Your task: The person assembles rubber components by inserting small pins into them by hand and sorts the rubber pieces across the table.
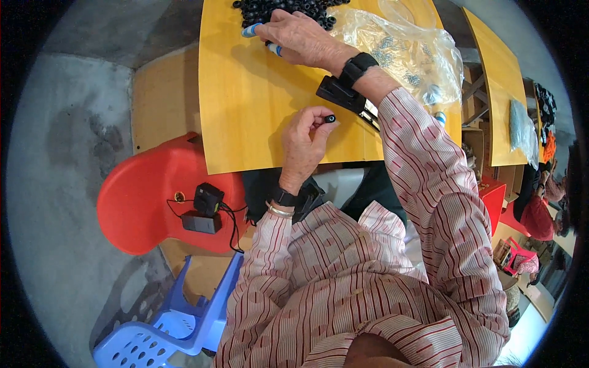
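Observation:
Close to the table's near edge, my left hand [307, 142] pinches a small black cylindrical part [330, 119], its round hollow end facing up. My right hand [302, 38] reaches across to the far side, at the near edge of a pile of small black parts [319, 8]. Blue and white wraps cover two of its fingertips, which stand apart. A dark bit shows beside one wrapped tip; whether it is held cannot be told. Under my right wrist lies a black and silver tool [338, 93], partly hidden by the forearm.
On the yellow table [245, 122], a clear plastic bag [423, 46] with many small metallic pieces lies right of my right hand. A red chair [138, 202] carrying black boxes [207, 199] with cables stands left, near a blue plastic stool [178, 325]. Another table [500, 92] stands right.

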The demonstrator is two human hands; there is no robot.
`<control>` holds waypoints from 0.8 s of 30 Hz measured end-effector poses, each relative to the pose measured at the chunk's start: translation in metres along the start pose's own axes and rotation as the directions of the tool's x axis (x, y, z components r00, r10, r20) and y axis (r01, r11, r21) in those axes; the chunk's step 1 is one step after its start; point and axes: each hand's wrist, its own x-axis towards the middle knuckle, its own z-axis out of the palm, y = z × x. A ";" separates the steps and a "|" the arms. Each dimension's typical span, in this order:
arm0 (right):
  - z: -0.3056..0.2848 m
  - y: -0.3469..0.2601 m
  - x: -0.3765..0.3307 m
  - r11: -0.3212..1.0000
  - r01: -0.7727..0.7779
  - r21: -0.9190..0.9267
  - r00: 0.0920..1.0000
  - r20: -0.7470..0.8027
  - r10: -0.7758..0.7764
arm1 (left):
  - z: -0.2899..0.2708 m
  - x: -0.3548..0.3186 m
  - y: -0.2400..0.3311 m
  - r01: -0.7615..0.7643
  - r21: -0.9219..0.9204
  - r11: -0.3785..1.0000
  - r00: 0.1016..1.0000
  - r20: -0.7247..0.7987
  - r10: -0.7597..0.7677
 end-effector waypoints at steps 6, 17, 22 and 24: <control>0.003 -0.002 0.001 0.986 0.025 -0.166 0.992 0.125 -0.004 | 0.000 0.001 0.001 -0.024 0.021 0.999 1.000 0.007 0.023; 0.003 0.010 -0.003 0.999 -0.009 -0.034 0.997 0.080 0.012 | -0.001 0.002 0.001 -0.004 0.055 0.998 1.000 -0.003 0.004; 0.002 0.006 -0.005 0.998 0.013 -0.053 0.996 0.087 -0.009 | -0.002 -0.001 0.005 0.006 0.047 0.999 1.000 0.000 -0.005; 0.000 0.004 -0.002 0.998 0.030 -0.053 0.996 0.088 -0.025 | -0.001 0.000 0.001 0.007 0.001 1.000 1.000 0.000 -0.007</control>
